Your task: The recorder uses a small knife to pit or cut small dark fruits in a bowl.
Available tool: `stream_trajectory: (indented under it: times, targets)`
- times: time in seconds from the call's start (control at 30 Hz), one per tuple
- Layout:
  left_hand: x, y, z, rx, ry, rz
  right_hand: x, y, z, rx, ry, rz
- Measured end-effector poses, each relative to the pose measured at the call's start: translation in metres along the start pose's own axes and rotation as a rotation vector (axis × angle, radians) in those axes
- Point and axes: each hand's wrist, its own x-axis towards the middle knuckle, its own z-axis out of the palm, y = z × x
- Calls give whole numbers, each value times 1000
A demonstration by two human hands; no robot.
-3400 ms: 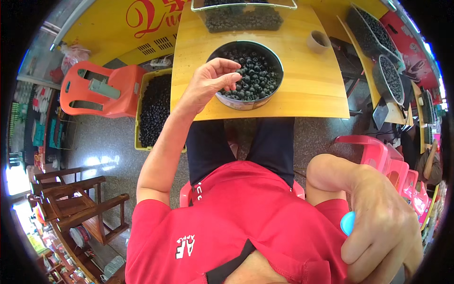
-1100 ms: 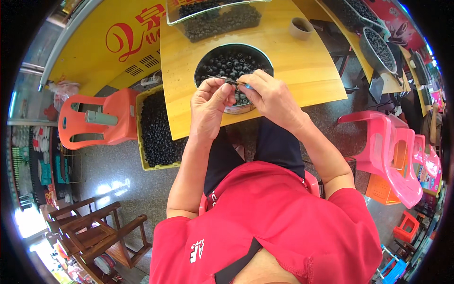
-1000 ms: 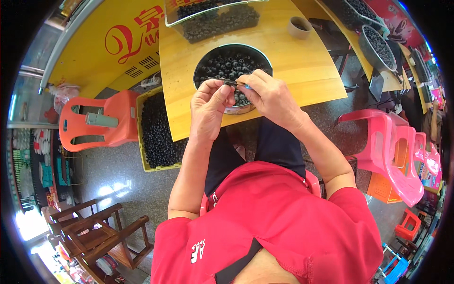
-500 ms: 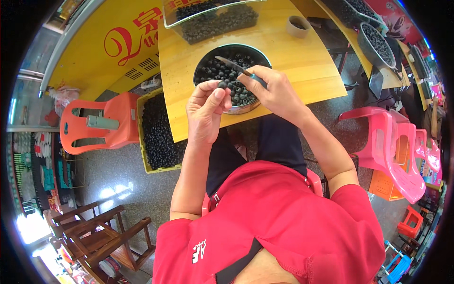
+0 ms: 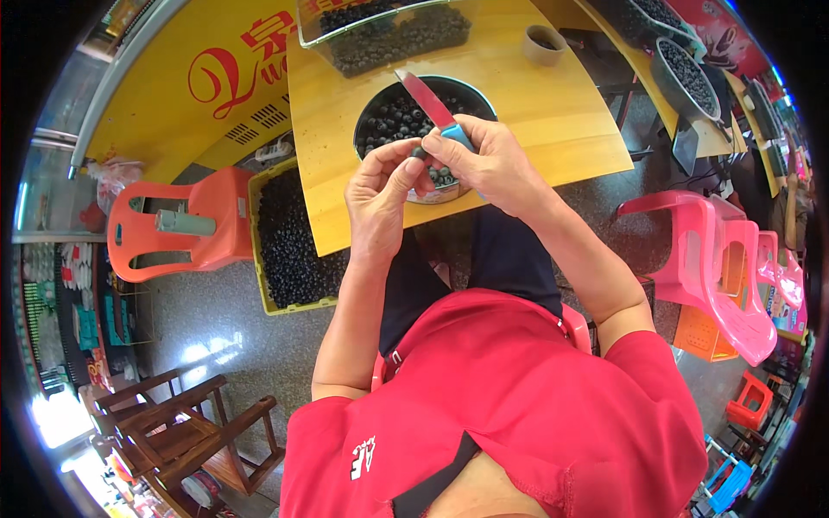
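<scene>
Left hand (image 5: 378, 188) pinches a small round dark fruit (image 5: 418, 153) over the dark-lined round bowl (image 5: 438, 197); right hand (image 5: 494, 162) grips a blue-handled metal knife (image 5: 429, 102), blade pointing away. Looks mid-fruit; next move calls for a steady pinch.

Left head-worn fisheye, looking down from close above red shirt (image 5: 509, 388) toward table (image 5: 553, 129).
</scene>
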Motion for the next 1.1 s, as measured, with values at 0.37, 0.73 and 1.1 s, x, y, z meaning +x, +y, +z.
stream_trajectory:
  times: [0.37, 0.73, 1.1]
  targets:
    - [1, -2, -2, 55, -14, 38, 5, 3, -8, -257, 13, -92]
    - [3, -5, -3, -65, -28, 21, -5, 8, -8, -746, 98, -620]
    - [27, 35, -26, -293, -18, -134, 2, 5, -47, -811, 219, -508]
